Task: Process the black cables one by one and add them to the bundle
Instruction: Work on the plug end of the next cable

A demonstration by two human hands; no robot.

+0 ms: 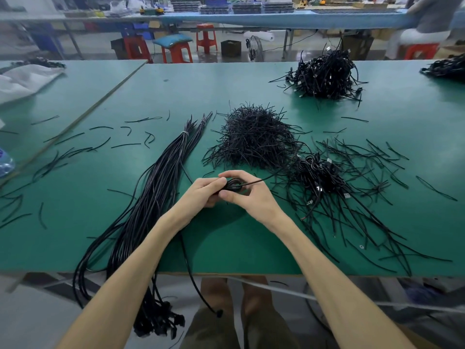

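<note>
Head view shows the left hand point(206, 192) and right hand point(251, 197) gripping a coiled black cable point(232, 184), just right of the bundle point(153, 195). Many cables lie in the bundle already; further right a pile of coils point(317, 172) waits, so I judge much remains.

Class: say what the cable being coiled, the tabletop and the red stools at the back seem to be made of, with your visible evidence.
Cable: black plastic or rubber sheath, slightly glossy; it bends into a tight coil. Tabletop: green matte mat, perhaps rubber, over board; a brownish edge shows. Red stools: likely moulded plastic, uniform colour.
</note>
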